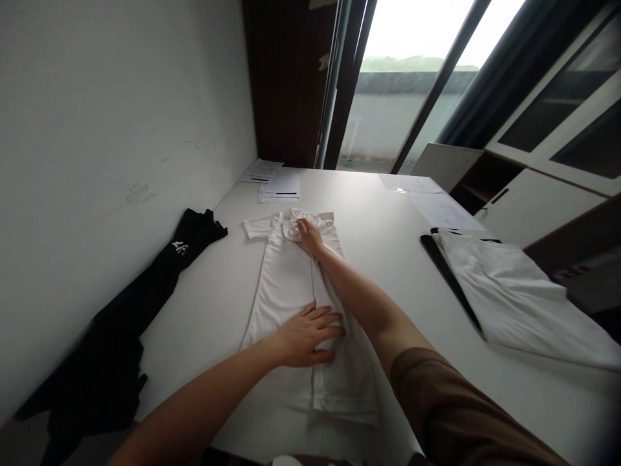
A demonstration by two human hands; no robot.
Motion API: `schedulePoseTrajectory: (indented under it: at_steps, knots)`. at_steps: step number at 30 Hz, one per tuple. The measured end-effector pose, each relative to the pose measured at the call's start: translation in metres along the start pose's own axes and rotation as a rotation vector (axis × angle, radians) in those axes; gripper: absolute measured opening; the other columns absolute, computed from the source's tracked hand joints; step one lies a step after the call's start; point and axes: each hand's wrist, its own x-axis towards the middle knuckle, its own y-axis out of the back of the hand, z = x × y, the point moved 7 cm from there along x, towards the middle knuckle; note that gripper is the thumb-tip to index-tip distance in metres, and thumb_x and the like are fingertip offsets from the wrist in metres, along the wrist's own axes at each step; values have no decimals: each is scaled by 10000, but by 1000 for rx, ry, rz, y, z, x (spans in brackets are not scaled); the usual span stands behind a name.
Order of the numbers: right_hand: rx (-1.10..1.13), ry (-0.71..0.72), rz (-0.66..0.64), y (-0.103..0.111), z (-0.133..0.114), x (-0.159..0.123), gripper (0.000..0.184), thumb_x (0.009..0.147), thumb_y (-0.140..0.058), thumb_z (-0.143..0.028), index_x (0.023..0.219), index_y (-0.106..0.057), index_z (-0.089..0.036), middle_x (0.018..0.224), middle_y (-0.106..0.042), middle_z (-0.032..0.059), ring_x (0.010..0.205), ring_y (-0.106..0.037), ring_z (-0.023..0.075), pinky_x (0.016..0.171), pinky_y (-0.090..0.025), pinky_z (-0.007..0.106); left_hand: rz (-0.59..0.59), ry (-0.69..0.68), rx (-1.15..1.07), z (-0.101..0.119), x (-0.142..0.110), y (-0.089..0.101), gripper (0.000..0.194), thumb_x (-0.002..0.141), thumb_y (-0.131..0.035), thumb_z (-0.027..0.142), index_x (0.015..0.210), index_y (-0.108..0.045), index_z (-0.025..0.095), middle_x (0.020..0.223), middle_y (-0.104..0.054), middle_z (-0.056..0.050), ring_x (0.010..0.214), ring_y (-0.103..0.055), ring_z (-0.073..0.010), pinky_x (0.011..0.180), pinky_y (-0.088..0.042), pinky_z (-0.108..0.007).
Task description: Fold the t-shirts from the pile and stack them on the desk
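A white polo shirt (284, 278) lies lengthwise on the white table (383, 239), its right side folded inward and its left sleeve spread out. My left hand (308, 336) rests flat on the lower part of the shirt, fingers stretched out. My right hand (308, 234) reaches far forward to the collar, and its fingers are hidden against the cloth.
A black garment (145, 291) lies along the wall at the left. A folded white garment (514, 298) on a dark one sits at the right. Papers (279, 184) lie at the table's far end, more sheets (436, 204) at the far right. A window and cabinets stand behind.
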Motion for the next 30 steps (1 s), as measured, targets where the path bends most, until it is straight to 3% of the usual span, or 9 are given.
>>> schedulePoseTrajectory:
  at_steps: [3, 7, 12, 18, 21, 24, 30]
  knots:
    - [-79, -212, 89, 21, 47, 8, 506, 1093, -228, -355, 1308, -651, -179, 1241, -712, 120, 1135, -639, 245, 989, -459, 331, 7, -2, 23, 0, -1, 1, 564, 988, -596, 489, 1492, -505, 251, 1632, -422, -89, 1536, -321, -310, 1263, -224, -536]
    - [-254, -201, -39, 27, 81, 11, 388, 1021, -462, -348, 1305, -683, -203, 1366, -646, 128, 1317, -527, 297, 1145, -349, 421, 8, -8, 91, 4, -1, 0, 585, 1006, -562, 497, 1519, -474, 230, 1645, -399, -100, 1551, -288, -318, 1266, -208, -543]
    - [-374, -192, -92, 26, 94, 7, 497, 1024, -440, -476, 1436, -595, -244, 1554, -476, 125, 1484, -327, 333, 1214, -248, 497, -10, -53, 127, 14, -2, -1, 645, 1006, -542, 551, 1545, -449, 210, 1655, -372, -135, 1559, -268, -332, 1275, -146, -564]
    - [-414, -240, -117, 27, 90, 8, 521, 1022, -442, -478, 1455, -570, -219, 1568, -448, 152, 1479, -328, 358, 1205, -246, 523, -34, -40, 102, 20, -2, -1, 701, 1011, -486, 623, 1574, -416, 210, 1688, -297, -144, 1573, -216, -351, 1274, -87, -582]
    - [-421, -286, -81, 28, 74, 13, 476, 995, -506, -443, 1372, -630, -180, 1449, -549, 195, 1381, -441, 377, 1149, -323, 526, -55, -49, 88, 20, -1, -2, 727, 1005, -493, 630, 1593, -394, 214, 1695, -277, -146, 1573, -216, -346, 1272, -127, -566]
    - [-377, -165, -49, 18, 34, 23, 403, 995, -522, -369, 1329, -654, -186, 1364, -614, 179, 1284, -527, 340, 1078, -403, 457, -73, -61, 85, 17, -1, -2, 729, 992, -522, 629, 1591, -407, 231, 1694, -288, -132, 1568, -227, -342, 1268, -147, -563]
    - [-185, 175, -238, -50, -80, 29, 311, 1049, -434, -297, 1178, -711, -243, 1198, -714, 81, 1117, -637, 251, 961, -460, 332, -75, -70, 113, 9, -7, -1, 691, 1007, -487, 638, 1565, -429, 235, 1689, -304, -101, 1553, -259, -349, 1271, -178, -539]
